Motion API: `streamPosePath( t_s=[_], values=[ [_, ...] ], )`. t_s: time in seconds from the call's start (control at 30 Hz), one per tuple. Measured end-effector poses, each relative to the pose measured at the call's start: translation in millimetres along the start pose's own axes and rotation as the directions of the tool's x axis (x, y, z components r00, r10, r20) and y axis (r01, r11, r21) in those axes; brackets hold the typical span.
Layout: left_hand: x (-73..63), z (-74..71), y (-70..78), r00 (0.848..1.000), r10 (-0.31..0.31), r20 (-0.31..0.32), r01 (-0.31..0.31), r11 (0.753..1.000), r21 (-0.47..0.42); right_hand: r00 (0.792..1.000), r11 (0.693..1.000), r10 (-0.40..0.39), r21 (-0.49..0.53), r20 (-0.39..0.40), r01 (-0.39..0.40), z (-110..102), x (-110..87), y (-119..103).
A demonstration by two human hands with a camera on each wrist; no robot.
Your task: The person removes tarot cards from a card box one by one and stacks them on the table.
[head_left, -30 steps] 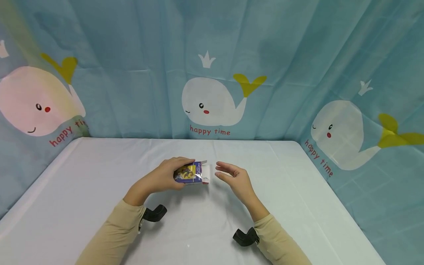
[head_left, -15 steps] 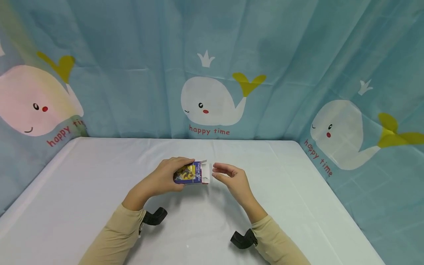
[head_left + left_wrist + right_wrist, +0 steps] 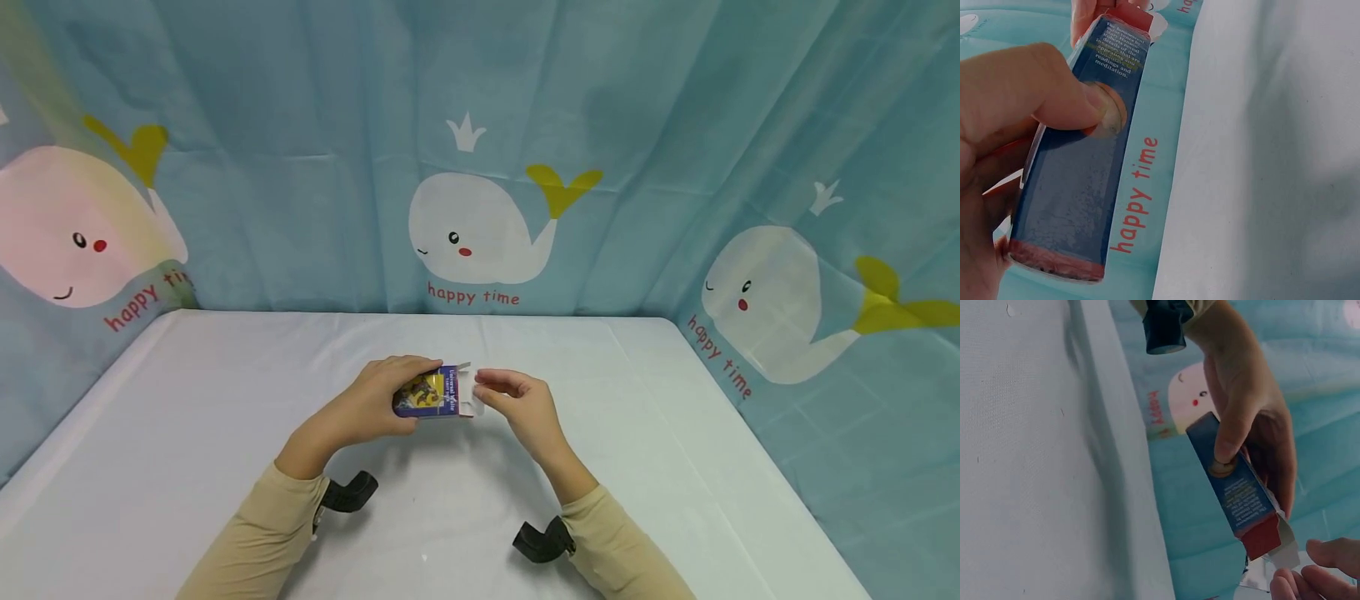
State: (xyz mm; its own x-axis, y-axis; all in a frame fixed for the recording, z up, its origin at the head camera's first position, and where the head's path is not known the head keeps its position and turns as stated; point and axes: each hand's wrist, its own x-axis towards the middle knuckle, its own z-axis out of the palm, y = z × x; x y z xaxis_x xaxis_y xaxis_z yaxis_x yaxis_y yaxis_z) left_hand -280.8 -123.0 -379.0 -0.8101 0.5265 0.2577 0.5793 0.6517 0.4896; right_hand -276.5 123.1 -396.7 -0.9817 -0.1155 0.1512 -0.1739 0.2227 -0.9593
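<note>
My left hand (image 3: 378, 396) grips a small blue and purple tarot card box (image 3: 429, 393) with a yellow picture on its front. The thumb (image 3: 1082, 109) presses on the box's narrow blue side, and the other fingers wrap behind it. At the box's right end the lid stands open, with a white flap (image 3: 467, 392) sticking out and a red tab (image 3: 1261, 537) beside it. My right hand (image 3: 521, 404) is at that end, thumb and fingertips right at the white flap. In the right wrist view a gap shows between thumb and fingers. The box's inside is hidden.
A white cloth covers the table (image 3: 637, 450). Behind and at the sides hangs a light blue curtain (image 3: 315, 167) with printed whales. A black wrist mount (image 3: 351, 492) sits on the left sleeve, another black mount (image 3: 543, 540) on the right.
The right hand has moved left until its fingertips reach the white flap, its thumb and fingers closer together. The left hand and the box have stayed nearly still.
</note>
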Motion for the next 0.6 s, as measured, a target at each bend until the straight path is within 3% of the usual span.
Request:
streamPosePath(
  t_s=[0.27,0.6],
  values=[
    [-0.2,1.5,4.9,0.999,0.038,-0.010,-0.039,0.998,-0.046,0.999,0.999,0.039,0.014,0.006,-0.039,2.5,0.1,5.2],
    [0.2,2.9,8.0,0.999,0.038,0.018,-0.036,0.995,-0.096,0.999,0.998,0.039,0.049,0.018,-0.040,4.7,-0.2,6.8]
  ],
)
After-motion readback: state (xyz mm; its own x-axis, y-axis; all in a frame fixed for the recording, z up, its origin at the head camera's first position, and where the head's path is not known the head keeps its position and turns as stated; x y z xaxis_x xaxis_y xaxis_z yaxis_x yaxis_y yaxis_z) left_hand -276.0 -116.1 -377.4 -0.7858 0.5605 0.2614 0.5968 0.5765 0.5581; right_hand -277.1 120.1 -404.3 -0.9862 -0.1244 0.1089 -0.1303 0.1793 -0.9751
